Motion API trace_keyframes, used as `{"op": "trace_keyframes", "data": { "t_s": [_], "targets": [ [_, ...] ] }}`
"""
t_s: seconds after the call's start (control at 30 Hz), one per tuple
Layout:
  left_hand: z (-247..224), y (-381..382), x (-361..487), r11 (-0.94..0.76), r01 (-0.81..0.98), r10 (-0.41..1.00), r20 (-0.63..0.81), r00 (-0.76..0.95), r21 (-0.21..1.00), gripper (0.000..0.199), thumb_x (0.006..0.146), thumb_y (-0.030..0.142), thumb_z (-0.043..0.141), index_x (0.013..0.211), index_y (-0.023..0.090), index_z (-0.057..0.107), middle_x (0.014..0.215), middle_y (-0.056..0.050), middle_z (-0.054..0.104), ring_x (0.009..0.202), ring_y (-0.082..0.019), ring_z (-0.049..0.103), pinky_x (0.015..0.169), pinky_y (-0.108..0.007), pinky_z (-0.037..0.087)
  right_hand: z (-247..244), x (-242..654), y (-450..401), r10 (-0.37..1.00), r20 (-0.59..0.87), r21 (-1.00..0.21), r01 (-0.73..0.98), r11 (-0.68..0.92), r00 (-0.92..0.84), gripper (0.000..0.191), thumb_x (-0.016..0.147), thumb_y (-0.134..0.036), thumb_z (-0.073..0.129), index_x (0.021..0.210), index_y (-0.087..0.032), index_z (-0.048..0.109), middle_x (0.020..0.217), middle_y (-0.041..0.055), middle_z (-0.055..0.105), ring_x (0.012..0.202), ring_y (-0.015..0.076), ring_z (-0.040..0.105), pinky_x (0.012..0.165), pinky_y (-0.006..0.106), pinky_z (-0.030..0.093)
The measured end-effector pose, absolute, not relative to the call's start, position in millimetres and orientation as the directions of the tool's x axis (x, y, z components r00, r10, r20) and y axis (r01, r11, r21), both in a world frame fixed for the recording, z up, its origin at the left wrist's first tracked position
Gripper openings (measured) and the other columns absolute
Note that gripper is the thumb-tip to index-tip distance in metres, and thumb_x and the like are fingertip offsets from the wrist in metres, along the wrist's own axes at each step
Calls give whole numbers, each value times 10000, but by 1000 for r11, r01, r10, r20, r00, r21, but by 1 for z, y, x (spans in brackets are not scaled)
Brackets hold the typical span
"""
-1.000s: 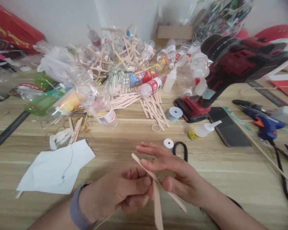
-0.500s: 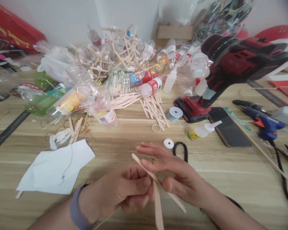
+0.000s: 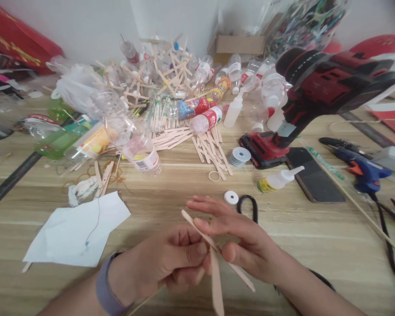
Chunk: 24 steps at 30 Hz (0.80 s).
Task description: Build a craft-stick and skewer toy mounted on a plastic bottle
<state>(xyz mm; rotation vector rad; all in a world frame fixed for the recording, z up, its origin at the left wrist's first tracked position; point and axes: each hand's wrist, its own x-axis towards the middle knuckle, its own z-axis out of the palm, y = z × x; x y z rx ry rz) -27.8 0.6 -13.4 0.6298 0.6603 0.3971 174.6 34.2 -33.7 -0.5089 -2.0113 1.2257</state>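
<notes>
At the bottom middle, my left hand (image 3: 181, 259) pinches a pair of wooden craft sticks near where they cross. One craft stick (image 3: 216, 283) points down toward the lower edge. The other craft stick (image 3: 242, 277) slants across it from upper left to lower right. My right hand (image 3: 237, 237) is open, its fingers stretched out and spread, with a fingertip touching the slanted stick near its upper part. A thin light rod shows below my left hand, its upper end hidden there. Beyond my right hand lie a black scissors handle (image 3: 256, 210) and a small white spool (image 3: 231, 197).
A red cordless drill (image 3: 316, 92) stands at right, near a phone (image 3: 312, 175), a glue bottle (image 3: 273, 181) and a blue glue gun (image 3: 362, 169). Loose craft sticks (image 3: 210, 151) and plastic bottles crowd the back. White paper (image 3: 72, 232) lies at left.
</notes>
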Motion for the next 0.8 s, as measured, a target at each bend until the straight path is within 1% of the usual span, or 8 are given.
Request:
{"op": "trace_keyframes", "data": {
  "t_s": [0.07, 0.17, 0.27, 0.4, 0.5, 0.6, 0.8],
  "targets": [
    [-14, 1, -27, 747, -161, 534, -439, 722, 645, 446, 800, 590, 688, 701, 189, 518, 483, 97, 315, 410, -55, 185, 395, -241, 95, -32, 174, 34, 660, 387, -870, -16, 494, -644, 423, 976, -519, 482, 1370, -384, 556, 1442, 68, 571, 1367, 219, 487, 1138, 471, 345],
    [-14, 1, -26, 758, -166, 538, -462, 705, 630, 450, 782, 586, 706, 714, 197, 492, 508, 98, 348, 413, -51, 177, 387, -232, 99, -28, 174, 34, 697, 397, -852, 43, 522, -597, 419, 971, -519, 492, 1314, -311, 617, 1404, 99, 602, 1311, 204, 549, 1050, 383, 460],
    [-14, 2, -26, 763, -157, 545, -493, 678, 627, 438, 786, 579, 703, 732, 192, 505, 503, 97, 362, 407, -48, 181, 385, -229, 96, -23, 175, 33, 740, 405, -841, 98, 532, -537, 397, 975, -503, 498, 1247, -267, 663, 1360, 113, 636, 1267, 195, 590, 1004, 335, 505],
    [-14, 3, -25, 748, -167, 551, -461, 695, 642, 416, 800, 578, 687, 781, 186, 548, 464, 99, 364, 393, -54, 178, 376, -225, 94, -20, 176, 33, 770, 408, -848, 109, 519, -490, 400, 966, -514, 514, 1247, -273, 666, 1329, 109, 659, 1252, 218, 606, 1001, 361, 519],
    [-13, 4, -24, 728, -186, 573, -436, 694, 660, 427, 799, 580, 687, 733, 192, 522, 458, 95, 362, 394, -58, 187, 374, -226, 101, -20, 177, 32, 787, 370, -870, 114, 480, -493, 454, 912, -567, 568, 1244, -277, 673, 1328, 118, 658, 1245, 250, 610, 1001, 397, 520],
    [-14, 4, -23, 726, -202, 589, -442, 677, 658, 432, 805, 563, 690, 694, 195, 494, 463, 96, 346, 401, -56, 165, 383, -226, 96, -20, 176, 31, 799, 343, -890, 102, 445, -494, 536, 843, -627, 613, 1245, -278, 677, 1332, 128, 653, 1251, 276, 601, 1015, 428, 506],
    [-15, 3, -25, 747, -202, 579, -472, 665, 633, 457, 786, 559, 709, 670, 200, 450, 485, 94, 346, 414, -50, 159, 392, -213, 92, -21, 176, 30, 816, 268, -930, 85, 359, -513, 614, 807, -690, 598, 1247, -271, 685, 1357, 149, 632, 1276, 308, 577, 1036, 483, 478]
  ]
}}
